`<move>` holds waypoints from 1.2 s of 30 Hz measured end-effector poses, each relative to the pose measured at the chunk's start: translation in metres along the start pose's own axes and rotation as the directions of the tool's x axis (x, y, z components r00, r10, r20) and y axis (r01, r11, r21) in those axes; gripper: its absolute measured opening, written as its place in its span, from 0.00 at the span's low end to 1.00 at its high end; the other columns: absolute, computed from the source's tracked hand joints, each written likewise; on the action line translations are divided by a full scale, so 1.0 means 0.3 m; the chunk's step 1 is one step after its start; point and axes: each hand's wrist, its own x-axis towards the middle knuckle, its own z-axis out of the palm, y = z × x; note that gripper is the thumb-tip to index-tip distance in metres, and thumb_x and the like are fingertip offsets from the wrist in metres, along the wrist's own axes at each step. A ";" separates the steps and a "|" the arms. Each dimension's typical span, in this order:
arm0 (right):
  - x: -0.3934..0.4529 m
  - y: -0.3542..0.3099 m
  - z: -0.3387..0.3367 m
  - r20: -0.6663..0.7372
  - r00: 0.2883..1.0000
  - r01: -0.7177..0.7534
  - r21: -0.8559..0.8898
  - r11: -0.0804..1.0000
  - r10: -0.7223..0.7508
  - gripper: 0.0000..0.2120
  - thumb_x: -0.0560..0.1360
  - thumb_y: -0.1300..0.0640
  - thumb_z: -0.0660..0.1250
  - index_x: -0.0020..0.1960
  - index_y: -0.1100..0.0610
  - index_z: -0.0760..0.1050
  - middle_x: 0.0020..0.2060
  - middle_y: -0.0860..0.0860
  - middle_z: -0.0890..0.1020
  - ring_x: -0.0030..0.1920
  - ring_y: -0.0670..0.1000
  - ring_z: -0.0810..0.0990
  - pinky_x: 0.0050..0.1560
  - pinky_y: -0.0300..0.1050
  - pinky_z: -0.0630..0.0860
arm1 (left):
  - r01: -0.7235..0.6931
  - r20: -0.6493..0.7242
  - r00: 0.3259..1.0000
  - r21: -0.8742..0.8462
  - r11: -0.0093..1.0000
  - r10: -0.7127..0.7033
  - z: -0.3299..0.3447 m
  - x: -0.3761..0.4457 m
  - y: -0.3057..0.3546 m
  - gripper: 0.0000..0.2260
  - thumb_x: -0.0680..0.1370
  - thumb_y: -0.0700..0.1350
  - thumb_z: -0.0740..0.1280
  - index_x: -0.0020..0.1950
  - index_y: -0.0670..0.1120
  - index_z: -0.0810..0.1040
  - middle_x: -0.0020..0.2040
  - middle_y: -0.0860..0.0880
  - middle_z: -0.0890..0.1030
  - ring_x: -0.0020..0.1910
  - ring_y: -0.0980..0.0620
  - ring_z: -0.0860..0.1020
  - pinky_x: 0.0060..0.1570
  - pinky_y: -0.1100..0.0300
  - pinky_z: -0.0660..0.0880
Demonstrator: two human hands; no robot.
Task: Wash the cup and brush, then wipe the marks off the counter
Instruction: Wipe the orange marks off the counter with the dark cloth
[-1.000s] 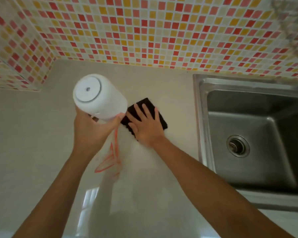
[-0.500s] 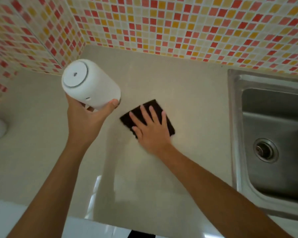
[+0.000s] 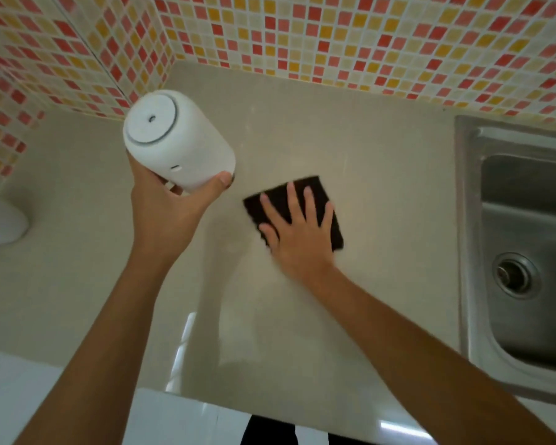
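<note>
Left hand [image 3: 164,213] wraps the white cup [image 3: 177,141], held off the counter [image 3: 382,149]; right hand [image 3: 297,229] flat, fingers spread on dark cloth [image 3: 329,203]. Cup prob. smooth, slippery if wet, so grip round its body.

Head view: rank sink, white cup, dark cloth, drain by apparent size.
1. Sink, though cut off by the frame.
2. White cup, held up nearer the camera, so it looks inflated.
3. Dark cloth, partly under the right hand.
4. Drain.

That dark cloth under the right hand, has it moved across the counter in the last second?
Yes. The dark cloth, pressed flat by the right hand, has slid toward the sink.
</note>
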 end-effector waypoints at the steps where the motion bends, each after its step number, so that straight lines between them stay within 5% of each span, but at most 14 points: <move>1: 0.135 0.035 -0.013 0.041 0.997 -0.063 -0.004 0.998 0.063 0.25 0.81 0.39 0.45 0.77 0.40 0.50 0.77 0.55 0.54 0.76 0.63 0.51 0.70 0.71 0.46 | -0.008 0.003 1.000 0.001 1.000 0.008 0.000 -0.003 -0.002 0.42 0.67 0.46 0.79 0.75 0.47 0.59 0.69 0.53 0.72 0.65 0.62 0.73 0.61 0.58 0.76; 5: 0.321 0.087 -0.006 0.110 0.977 -0.181 -0.042 0.983 0.184 0.25 0.81 0.39 0.41 0.77 0.40 0.43 0.78 0.54 0.46 0.77 0.61 0.43 0.70 0.70 0.41 | -0.018 0.008 1.000 0.012 1.000 0.018 0.001 -0.040 -0.002 0.41 0.68 0.46 0.79 0.74 0.47 0.59 0.68 0.55 0.73 0.64 0.63 0.73 0.58 0.66 0.75; 9: -0.057 -0.054 0.030 -0.003 0.989 -0.147 -0.020 0.989 0.147 0.25 0.81 0.41 0.46 0.77 0.43 0.51 0.77 0.57 0.54 0.76 0.65 0.51 0.70 0.71 0.47 | -0.007 -0.003 1.000 -0.016 1.000 0.007 -0.011 -0.049 0.018 0.41 0.68 0.44 0.78 0.75 0.46 0.59 0.68 0.53 0.72 0.64 0.63 0.73 0.58 0.66 0.75; 15: -0.534 -0.213 0.021 0.117 0.991 0.073 0.001 0.997 -0.072 0.28 0.79 0.39 0.52 0.77 0.43 0.52 0.77 0.59 0.56 0.74 0.66 0.56 0.67 0.74 0.54 | -0.007 -0.020 1.000 -0.053 0.999 0.006 0.009 -0.048 0.038 0.39 0.69 0.45 0.78 0.74 0.45 0.60 0.69 0.52 0.72 0.65 0.61 0.73 0.56 0.70 0.74; 18: -0.334 -0.120 0.022 0.073 0.993 0.092 -0.021 0.996 -0.090 0.26 0.79 0.37 0.50 0.76 0.41 0.54 0.76 0.58 0.57 0.74 0.66 0.56 0.67 0.75 0.51 | -0.012 -0.009 1.000 -0.052 0.999 0.011 0.022 -0.050 0.041 0.39 0.69 0.48 0.78 0.73 0.46 0.61 0.68 0.53 0.73 0.65 0.61 0.73 0.57 0.66 0.75; 23: 0.240 0.225 -0.035 0.063 0.974 -0.214 -0.036 0.976 0.216 0.26 0.79 0.35 0.42 0.76 0.37 0.47 0.78 0.53 0.50 0.76 0.62 0.47 0.69 0.73 0.43 | -0.027 0.001 1.000 -0.025 0.999 0.027 0.015 -0.068 0.015 0.38 0.68 0.49 0.78 0.73 0.44 0.63 0.67 0.52 0.74 0.64 0.60 0.74 0.56 0.68 0.75; 26: 0.324 0.316 -0.049 0.072 0.959 -0.268 -0.061 0.961 0.272 0.27 0.79 0.35 0.39 0.77 0.38 0.43 0.78 0.53 0.46 0.77 0.60 0.43 0.71 0.70 0.41 | -0.038 0.028 0.999 0.004 0.999 0.038 0.016 -0.090 -0.004 0.37 0.69 0.47 0.77 0.73 0.43 0.62 0.68 0.50 0.74 0.64 0.60 0.74 0.57 0.69 0.74; 31: -0.070 0.190 -0.017 -0.015 0.954 -0.300 -0.043 0.953 0.300 0.27 0.80 0.37 0.40 0.77 0.41 0.45 0.78 0.57 0.49 0.76 0.63 0.48 0.71 0.69 0.46 | -0.016 0.059 0.998 0.016 1.000 0.016 0.000 -0.083 -0.016 0.39 0.69 0.48 0.77 0.73 0.43 0.61 0.68 0.50 0.73 0.65 0.60 0.74 0.58 0.66 0.74; 36: -0.592 -0.066 -0.009 0.093 0.996 0.000 -0.037 0.999 0.004 0.28 0.79 0.37 0.51 0.77 0.43 0.53 0.76 0.59 0.56 0.75 0.66 0.55 0.69 0.72 0.52 | -0.026 0.050 0.998 0.022 0.999 0.025 -0.010 -0.039 -0.009 0.39 0.69 0.48 0.77 0.73 0.43 0.61 0.68 0.51 0.73 0.64 0.61 0.74 0.58 0.66 0.74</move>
